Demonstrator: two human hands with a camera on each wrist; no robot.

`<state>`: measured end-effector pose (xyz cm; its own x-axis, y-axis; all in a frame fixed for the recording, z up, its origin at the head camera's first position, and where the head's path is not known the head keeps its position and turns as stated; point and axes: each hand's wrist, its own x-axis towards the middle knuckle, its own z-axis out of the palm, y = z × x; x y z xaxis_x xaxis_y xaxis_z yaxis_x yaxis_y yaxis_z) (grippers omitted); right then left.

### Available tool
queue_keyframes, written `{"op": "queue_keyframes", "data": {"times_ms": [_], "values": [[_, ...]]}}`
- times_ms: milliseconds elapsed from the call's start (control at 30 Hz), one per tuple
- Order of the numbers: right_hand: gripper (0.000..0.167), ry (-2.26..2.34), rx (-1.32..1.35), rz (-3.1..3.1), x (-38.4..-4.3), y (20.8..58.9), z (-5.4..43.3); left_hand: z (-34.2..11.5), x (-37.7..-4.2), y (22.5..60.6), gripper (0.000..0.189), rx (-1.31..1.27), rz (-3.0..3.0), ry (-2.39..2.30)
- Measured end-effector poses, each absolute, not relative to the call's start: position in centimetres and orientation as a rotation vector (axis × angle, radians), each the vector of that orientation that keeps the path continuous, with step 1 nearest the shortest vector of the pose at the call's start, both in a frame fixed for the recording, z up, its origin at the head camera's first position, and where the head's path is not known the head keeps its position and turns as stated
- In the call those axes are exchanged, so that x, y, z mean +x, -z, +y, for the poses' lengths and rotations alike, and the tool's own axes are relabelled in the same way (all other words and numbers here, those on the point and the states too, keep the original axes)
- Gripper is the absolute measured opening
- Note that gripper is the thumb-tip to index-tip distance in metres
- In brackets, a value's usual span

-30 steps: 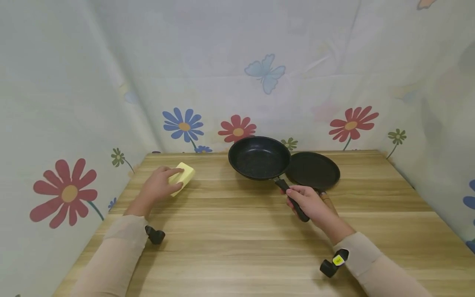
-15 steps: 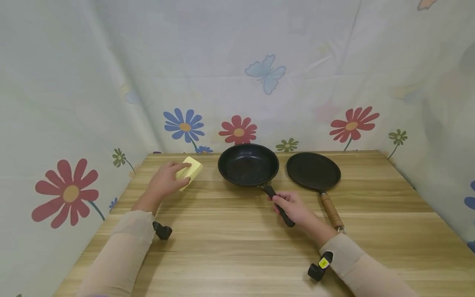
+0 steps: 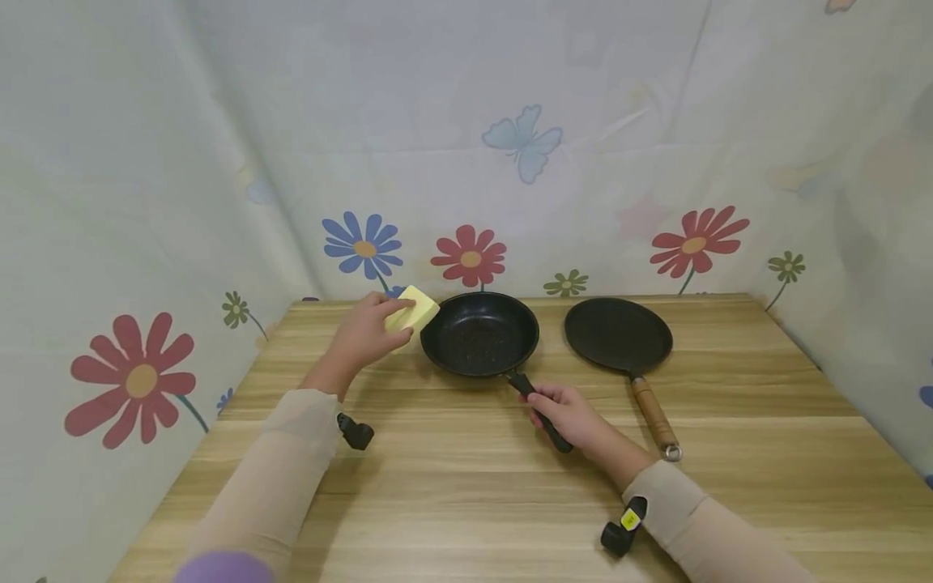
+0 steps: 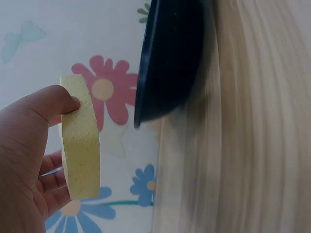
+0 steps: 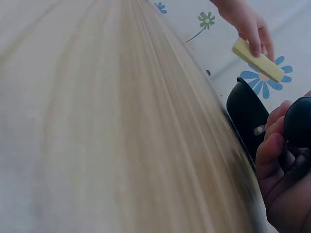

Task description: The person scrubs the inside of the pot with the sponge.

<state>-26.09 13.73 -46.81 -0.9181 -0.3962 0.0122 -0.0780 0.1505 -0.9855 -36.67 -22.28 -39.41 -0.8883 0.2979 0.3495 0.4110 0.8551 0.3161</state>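
In the head view my right hand point(image 3: 564, 417) grips the black handle of a deep black frying pan point(image 3: 481, 334). Its bowl faces up, at or just over the table; I cannot tell which. My left hand point(image 3: 368, 334) pinches a pale yellow sponge point(image 3: 412, 312) between thumb and fingers, beside the pan's left rim. In the left wrist view the sponge point(image 4: 81, 145) is held in the air, apart from the pan point(image 4: 170, 58). The right wrist view shows the sponge point(image 5: 257, 60) above the pan's rim and my right fingers point(image 5: 272, 150) curled round the handle.
A flat black pan point(image 3: 618, 334) with a wooden handle point(image 3: 653, 413) lies on the right of the wooden table point(image 3: 452, 502). Behind the table hangs a pale cloth point(image 3: 408, 121) printed with flowers. A purple blurred shape point(image 3: 224, 567) shows at the bottom left.
The frying pan has moved left and down, off the flat pan and its wooden handle. My left hand has carried the sponge right and up, close to the frying pan's rim.
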Motion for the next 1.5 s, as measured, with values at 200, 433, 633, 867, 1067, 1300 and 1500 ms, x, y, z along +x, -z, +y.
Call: {"op": "queue_keyframes", "data": {"times_ms": [200,433,633,867,1067,1300,1500], "values": [[0.037,1.814,-0.454,2.194,-26.1,46.8,14.0,-19.1,-38.0,38.7,0.053,-0.56,-2.761,0.585],[0.036,1.785,-0.453,2.218,-26.2,47.2,13.9,-15.7,-39.5,39.0,0.053,-0.577,-2.81,0.667],[0.039,1.773,-0.471,2.214,-26.4,47.4,13.6,-13.5,-41.0,39.9,0.05,-0.631,-2.806,0.608],[0.04,1.825,-0.405,2.111,-26.3,47.4,13.8,-11.2,-42.4,41.1,0.048,-0.595,-2.846,0.65],[0.042,1.849,-0.369,2.061,-26.1,47.0,13.9,-9.7,-42.9,41.4,0.046,-0.57,-2.87,0.719],[0.045,1.852,-0.354,1.995,-26.3,47.0,14.0,-8.3,-43.3,41.9,0.047,-0.54,-2.904,0.782],[0.045,1.845,-0.386,1.987,-26.5,47.0,13.9,-7.3,-43.4,42.4,0.046,-0.533,-2.879,0.855]]}}
